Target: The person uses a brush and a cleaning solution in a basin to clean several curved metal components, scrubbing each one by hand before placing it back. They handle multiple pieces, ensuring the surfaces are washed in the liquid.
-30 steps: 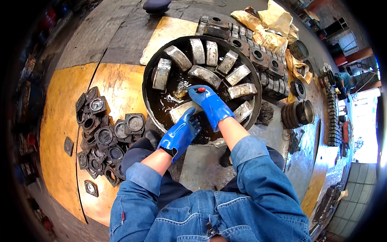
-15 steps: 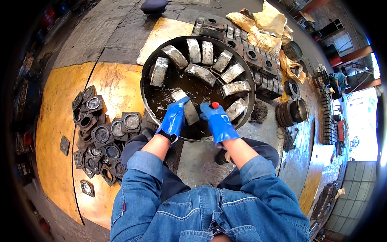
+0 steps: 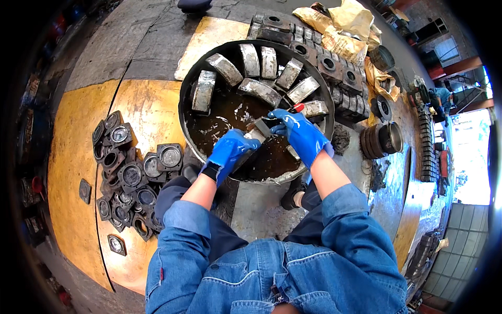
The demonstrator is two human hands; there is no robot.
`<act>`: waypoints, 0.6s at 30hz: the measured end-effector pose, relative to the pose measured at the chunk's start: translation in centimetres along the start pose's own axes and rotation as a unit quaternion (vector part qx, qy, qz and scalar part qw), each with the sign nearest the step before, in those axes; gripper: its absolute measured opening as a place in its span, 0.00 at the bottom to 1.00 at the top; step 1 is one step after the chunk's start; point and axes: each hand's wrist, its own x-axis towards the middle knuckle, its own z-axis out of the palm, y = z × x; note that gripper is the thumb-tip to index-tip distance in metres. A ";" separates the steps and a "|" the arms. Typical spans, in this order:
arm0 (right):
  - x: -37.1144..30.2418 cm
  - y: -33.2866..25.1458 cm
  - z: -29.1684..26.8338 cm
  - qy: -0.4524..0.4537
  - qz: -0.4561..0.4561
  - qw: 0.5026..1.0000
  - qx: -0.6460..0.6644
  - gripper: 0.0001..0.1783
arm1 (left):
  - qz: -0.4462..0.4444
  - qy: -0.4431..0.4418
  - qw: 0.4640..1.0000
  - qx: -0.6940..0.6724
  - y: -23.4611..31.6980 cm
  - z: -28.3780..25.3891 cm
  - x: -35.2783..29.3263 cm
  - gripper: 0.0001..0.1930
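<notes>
Left hand [image 3: 230, 152]: blue glove, clenched on a grey metal block [image 3: 254, 137] | Right hand [image 3: 299, 133]: blue glove, grasping a small red-tipped tool [image 3: 282, 116] laid on the block's upper end | Block: between both hands, above dark liquid in the round basin [image 3: 184, 112] | Beyond the grip: more blocks [image 3: 250, 58] fanned along the basin wall | Left of the grip: square housings [image 3: 130, 167] piled on the floor.

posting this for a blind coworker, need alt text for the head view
Seen from above, a person in a denim jacket holds a grey metal block in both blue-gloved hands, left hand and right hand, over a round black basin of dark oily liquid ringed with similar blocks. Square metal housings lie piled on the yellow floor to the left.
</notes>
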 end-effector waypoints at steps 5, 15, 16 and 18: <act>2.4 1.8 1.6 0.081 0.080 0.993 -0.020 0.19 | -0.031 -0.036 0.998 0.040 -0.7 -0.1 1.2 0.33; 7.4 8.5 1.9 0.175 0.154 0.945 -0.228 0.26 | -0.035 -0.031 0.993 0.112 1.2 0.1 1.0 0.35; 7.5 8.9 1.7 0.152 0.151 0.957 -0.197 0.24 | -0.038 -0.037 0.990 0.129 0.6 0.1 1.3 0.36; 7.5 9.5 0.3 0.125 0.159 0.978 -0.049 0.21 | -0.042 -0.035 0.986 0.159 1.8 0.6 1.0 0.37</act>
